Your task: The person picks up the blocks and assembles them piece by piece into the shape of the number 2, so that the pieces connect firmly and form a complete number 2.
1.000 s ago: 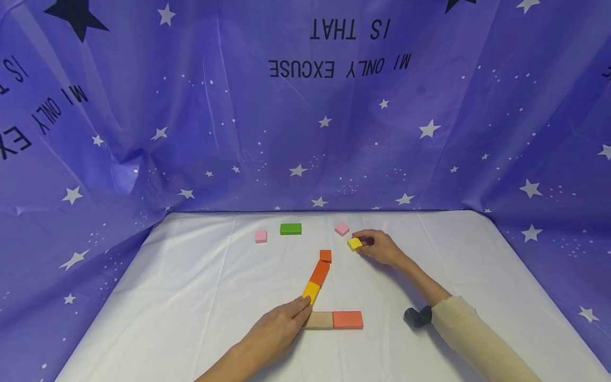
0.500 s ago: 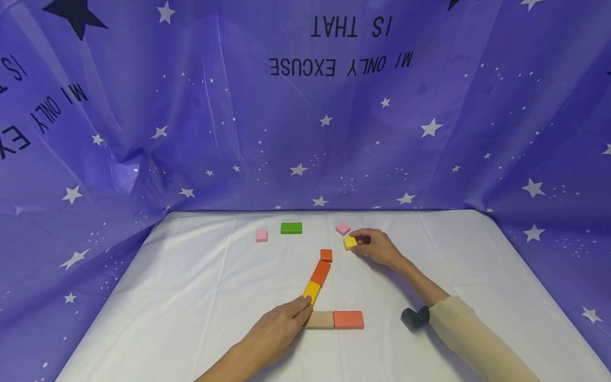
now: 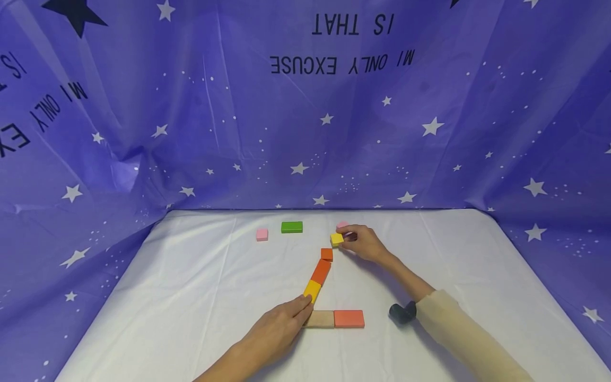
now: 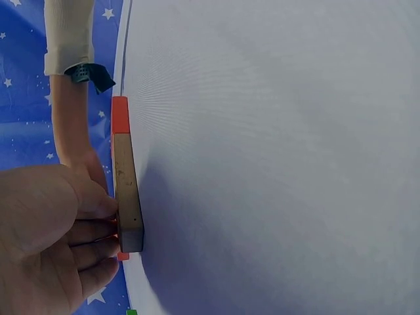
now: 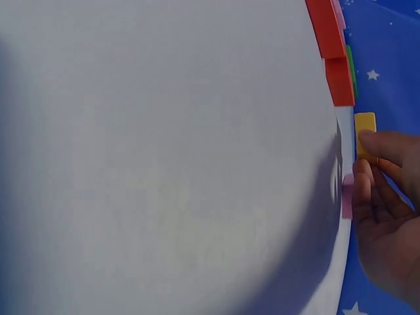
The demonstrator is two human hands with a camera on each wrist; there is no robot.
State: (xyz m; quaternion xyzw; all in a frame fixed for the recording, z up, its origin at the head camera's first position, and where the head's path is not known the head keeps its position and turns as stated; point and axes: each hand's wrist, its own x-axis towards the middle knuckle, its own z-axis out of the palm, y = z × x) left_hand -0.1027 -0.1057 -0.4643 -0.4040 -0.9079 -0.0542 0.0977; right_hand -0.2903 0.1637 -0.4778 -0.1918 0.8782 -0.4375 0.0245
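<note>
My left hand (image 3: 279, 326) holds the near end of a yellow block (image 3: 312, 291) between thumb and fingers, partly covering it. From there a longer orange block (image 3: 321, 272) and a small orange block (image 3: 326, 254) continue the slanting row away from me. A plain wooden block (image 3: 320, 319) and a red block (image 3: 349, 318) lie end to end beside the left hand; the wooden block hides part of its grip in the left wrist view. My right hand (image 3: 365, 243) pinches a small yellow block (image 3: 337, 240) just beyond and right of the small orange one.
A pink block (image 3: 342, 225) lies partly hidden behind the right hand. Farther left on the white tabletop (image 3: 191, 297) are a green block (image 3: 291, 227) and another pink block (image 3: 262, 234). A purple star-patterned curtain (image 3: 296, 132) encloses the back and sides.
My right hand has carried the small yellow block leftward, closer to the small orange block, and now partly covers the right pink block. The left hand stays put.
</note>
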